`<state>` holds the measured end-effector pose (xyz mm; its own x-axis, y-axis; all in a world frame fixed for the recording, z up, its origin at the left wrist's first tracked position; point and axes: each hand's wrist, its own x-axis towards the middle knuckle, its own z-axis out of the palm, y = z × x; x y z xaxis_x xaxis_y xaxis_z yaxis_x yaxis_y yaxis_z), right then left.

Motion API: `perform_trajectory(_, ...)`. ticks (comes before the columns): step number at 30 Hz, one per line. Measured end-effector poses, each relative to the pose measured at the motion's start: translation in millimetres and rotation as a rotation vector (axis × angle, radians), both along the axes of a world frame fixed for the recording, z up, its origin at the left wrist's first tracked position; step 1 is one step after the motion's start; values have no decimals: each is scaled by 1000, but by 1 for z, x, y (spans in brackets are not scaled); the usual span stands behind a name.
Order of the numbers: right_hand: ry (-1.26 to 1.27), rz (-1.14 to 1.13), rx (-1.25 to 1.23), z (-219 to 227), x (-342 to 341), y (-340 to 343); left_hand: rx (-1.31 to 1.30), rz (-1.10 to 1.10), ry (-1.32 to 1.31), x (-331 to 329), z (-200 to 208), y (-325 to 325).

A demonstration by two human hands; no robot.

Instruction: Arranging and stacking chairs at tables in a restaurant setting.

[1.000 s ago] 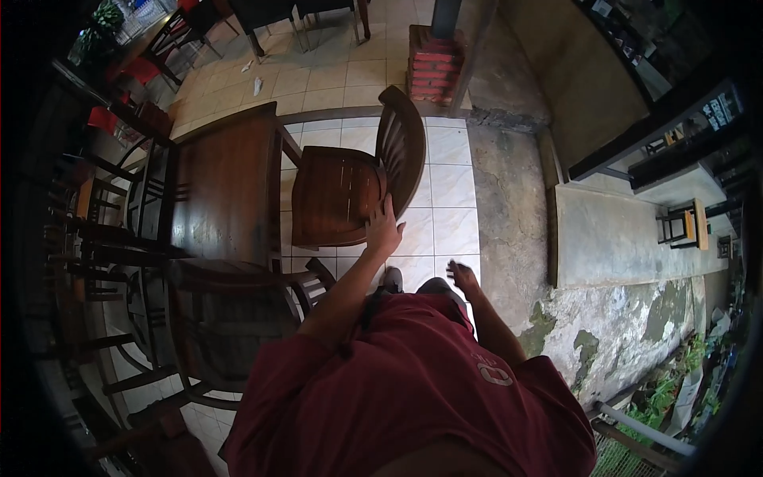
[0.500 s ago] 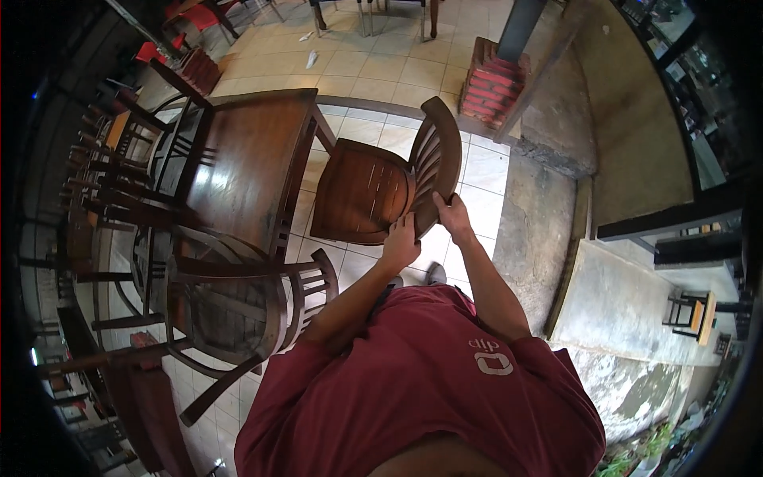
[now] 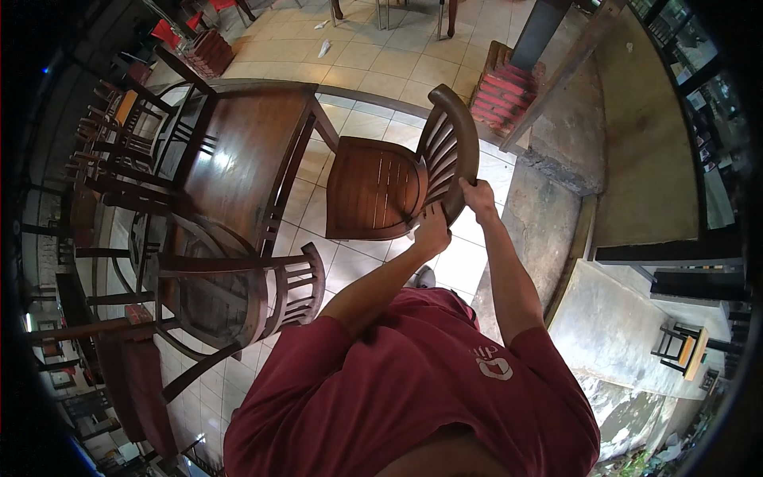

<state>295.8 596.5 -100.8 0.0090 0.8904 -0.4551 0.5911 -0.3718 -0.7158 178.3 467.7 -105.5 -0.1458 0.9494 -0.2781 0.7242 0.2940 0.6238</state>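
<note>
A brown wooden chair [image 3: 375,189] with a slatted, curved backrest stands in front of me, its seat toward the table and its back on the right. My right hand [image 3: 478,200] is closed round the top rail of the backrest. Lower down, my left hand [image 3: 431,230] grips the near end of the same backrest, its fingers over the edge. To the left is a dark wooden table [image 3: 246,147] with a glossy top. A second wooden chair [image 3: 218,306] lies tipped or upturned at the table's near end; I cannot tell which.
More dark chairs [image 3: 135,179] crowd the table's far left side. A red brick pillar base [image 3: 505,91] stands beyond my chair, at the right. A raised concrete ledge [image 3: 528,219] runs along my right. Light tiles [image 3: 350,262] cover the floor between table and ledge.
The held chair and both hands have shifted right in the view, and the gap between chair and table looks wider. The view itself has also turned a little. Both hands keep their hold.
</note>
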Motion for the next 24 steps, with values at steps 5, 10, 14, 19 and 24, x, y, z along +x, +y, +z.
perform_trajectory(5, -68, 1, 94, 6, 4, 26, -34, -187, -83, -2, -22, 30)
perform_trajectory(10, -169, -118, 218, 1, 24, 33, 80, -411, -355, -4, -8, 43)
perform_trajectory(14, -279, -67, 276, 21, -19, 20, -44, -343, -478, -61, -68, 31)
perform_trajectory(19, -627, -54, 515, 7, -39, 8, -117, -256, -463, -143, -93, 10)
perform_trajectory(24, -1119, 185, 472, 19, -73, 1, -61, -246, -303, -218, -93, 16)
